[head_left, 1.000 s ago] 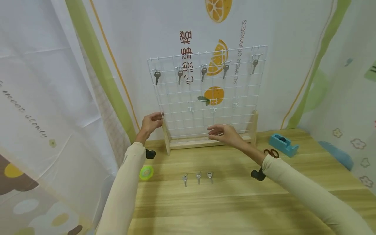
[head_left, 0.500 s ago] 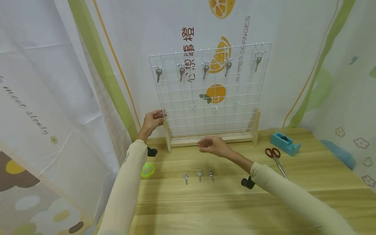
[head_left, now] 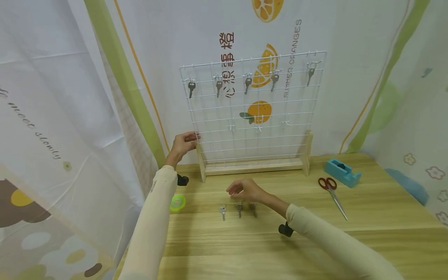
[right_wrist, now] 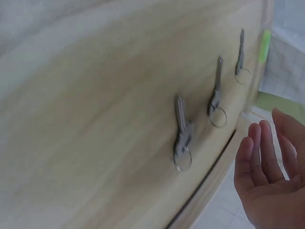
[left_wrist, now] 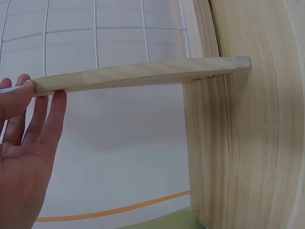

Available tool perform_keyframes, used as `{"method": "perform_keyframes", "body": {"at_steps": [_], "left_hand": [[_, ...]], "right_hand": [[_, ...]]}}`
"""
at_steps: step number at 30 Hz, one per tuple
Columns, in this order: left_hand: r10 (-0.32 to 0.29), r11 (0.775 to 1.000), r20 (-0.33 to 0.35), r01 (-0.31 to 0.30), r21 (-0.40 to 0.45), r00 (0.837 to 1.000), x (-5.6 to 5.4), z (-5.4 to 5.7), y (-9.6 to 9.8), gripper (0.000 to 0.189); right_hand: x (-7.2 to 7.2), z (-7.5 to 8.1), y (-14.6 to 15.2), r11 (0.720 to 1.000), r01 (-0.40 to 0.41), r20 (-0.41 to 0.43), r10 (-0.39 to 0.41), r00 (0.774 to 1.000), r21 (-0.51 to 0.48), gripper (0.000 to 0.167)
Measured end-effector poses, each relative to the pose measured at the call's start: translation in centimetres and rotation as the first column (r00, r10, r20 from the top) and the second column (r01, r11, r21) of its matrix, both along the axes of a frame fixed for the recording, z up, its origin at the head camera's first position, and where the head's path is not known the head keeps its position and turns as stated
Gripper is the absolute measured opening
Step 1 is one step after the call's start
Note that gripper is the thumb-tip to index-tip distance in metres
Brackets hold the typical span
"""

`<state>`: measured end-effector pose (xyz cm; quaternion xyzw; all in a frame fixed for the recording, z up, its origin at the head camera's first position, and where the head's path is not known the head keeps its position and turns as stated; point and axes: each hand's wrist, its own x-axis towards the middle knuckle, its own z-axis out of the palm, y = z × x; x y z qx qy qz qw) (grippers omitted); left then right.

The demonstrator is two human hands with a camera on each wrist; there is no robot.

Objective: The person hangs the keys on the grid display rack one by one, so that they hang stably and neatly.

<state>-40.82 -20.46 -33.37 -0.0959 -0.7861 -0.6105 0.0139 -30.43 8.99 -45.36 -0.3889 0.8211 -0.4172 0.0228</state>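
Note:
My left hand point(head_left: 184, 145) pinches the upper end of the left wooden upright point(left_wrist: 128, 75) between thumb and fingers. That upright belongs to a wooden stand point(head_left: 252, 166) bearing a white wire grid point(head_left: 210, 111). Several keys hang from hooks along the grid's upper part, among them a key point(head_left: 191, 89) at the far left. Lower on the grid sit 3 bare white hooks. My right hand point(head_left: 246, 190), fingers loosely bent and holding nothing, is above the table just behind 3 keys with rings. These are the left key point(head_left: 223, 212), the middle key point(right_wrist: 215, 98) and the right key point(right_wrist: 182, 129).
Red-handled scissors point(head_left: 330, 188) lie on the right of the wooden table point(head_left: 266, 249), near a blue tape dispenser point(head_left: 343, 173). A yellow-green ring-shaped roll point(head_left: 177, 203) lies at the left, beside my left forearm. A printed curtain point(head_left: 157, 39) hangs behind the grid.
My right hand has moved down and left from in front of the grid to above the table by the keys. The scissors have come into full view. My left hand stays at the upright.

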Motion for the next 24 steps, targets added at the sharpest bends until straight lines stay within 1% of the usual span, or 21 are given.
{"method": "perform_keyframes", "body": {"at_steps": [4, 9, 12, 16, 24], "left_hand": [[-0.004, 1.0, 0.003, 0.004, 0.0, 1.0, 0.2, 0.1, 0.1, 0.05], [-0.016, 1.0, 0.032, 0.016, 0.006, 0.999, 1.3, 1.4, 0.4, 0.05], [-0.01, 1.0, 0.019, 0.01, -0.001, 1.0, 1.1, 1.0, 0.3, 0.05], [0.015, 1.0, -0.007, -0.015, -0.005, 1.0, 0.3, -0.2, 0.0, 0.05], [0.022, 1.0, 0.007, -0.022, -0.001, 1.0, 0.3, -0.1, 0.1, 0.051]], "right_hand": [[0.2, -0.7, -0.5, 1.0, -0.01, 0.014, 0.009, 1.0, 0.011, 0.018], [0.3, -1.2, -0.9, 1.0, -0.018, 0.023, 0.018, 1.0, 0.023, 0.016], [0.4, -1.4, -1.3, 0.999, -0.022, 0.026, 0.021, 0.999, 0.025, 0.014], [0.5, -1.8, -1.8, 0.999, -0.029, 0.041, 0.028, 0.999, 0.039, 0.013], [0.4, -2.3, -2.7, 0.994, -0.021, 0.071, 0.013, 0.997, 0.108, 0.011]]}}
